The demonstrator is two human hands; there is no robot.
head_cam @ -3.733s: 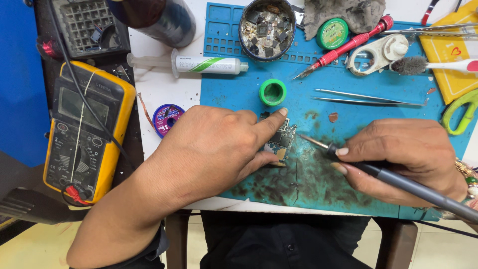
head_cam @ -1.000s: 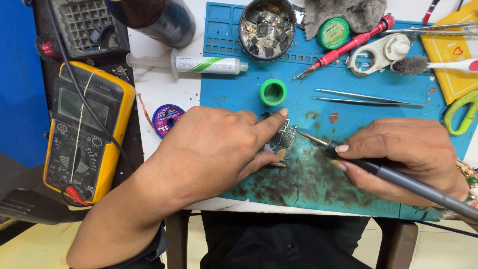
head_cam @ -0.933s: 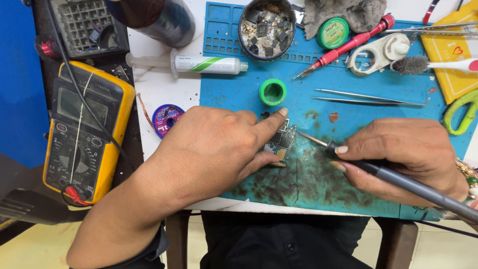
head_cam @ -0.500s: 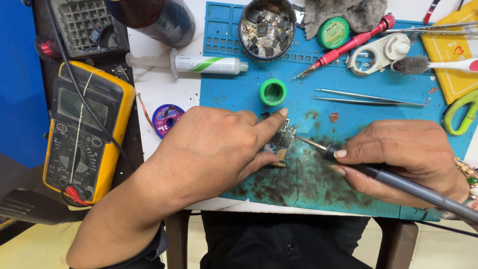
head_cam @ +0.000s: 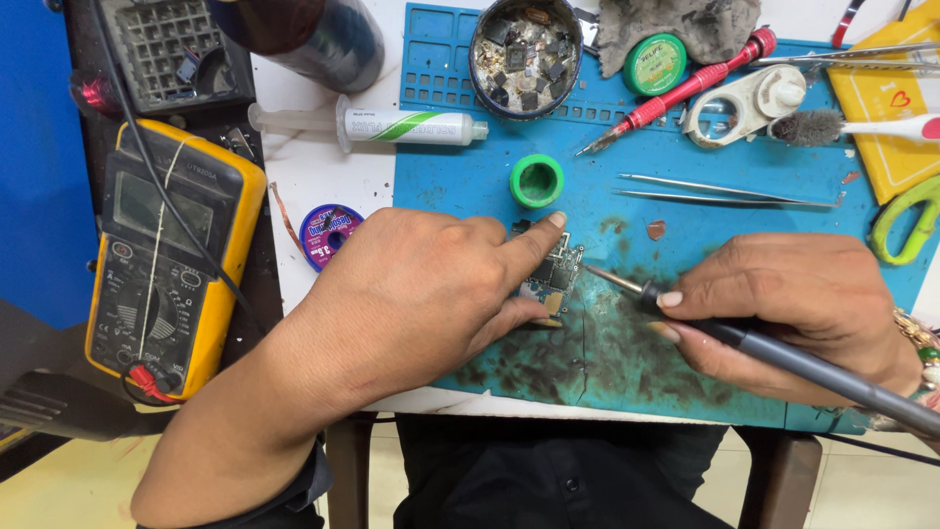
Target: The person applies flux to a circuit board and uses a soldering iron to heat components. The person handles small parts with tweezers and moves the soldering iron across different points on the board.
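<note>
Head view: looking straight down at a messy repair bench, here's the rundown.

Board: small circuit board [head_cam: 555, 271] lying flat on the blue work mat [head_cam: 470, 196], right in the scorched, blackened middle patch between both hands.

Left hand: left hand [head_cam: 431, 294] pins the board down, index finger stretched along its top edge and another fingertip pressed at the bottom edge, so the fingers are clamped on the board. Looks like that's just to stop it sliding under the iron.

Right hand: right hand [head_cam: 793, 313] has thumb and fingers closed pen-style around the soldering iron [head_cam: 783, 358], low on the grip, probably for fine control. The tip sits at the board's right edge; can't tell if it's actually touching.

Round tin: dark bowl [head_cam: 526, 54] at the top of the mat, full of loose chips and scrap bits.

Green stuff: little green ring-shaped pot [head_cam: 537, 181] just above the board, looks hollow. Flat green tin [head_cam: 655, 65] further up, lid on, contents hidden.

Syringe: white syringe tube [head_cam: 401, 127] lying sideways, half off the mat.

Spool: small blue wire spool [head_cam: 330, 231] just left of the left hand.

Tools nearby: tweezers [head_cam: 725, 191] and red screwdriver [head_cam: 685, 90] above the right hand.

Far left: yellow multimeter [head_cam: 166, 260], well away from the board.
</note>
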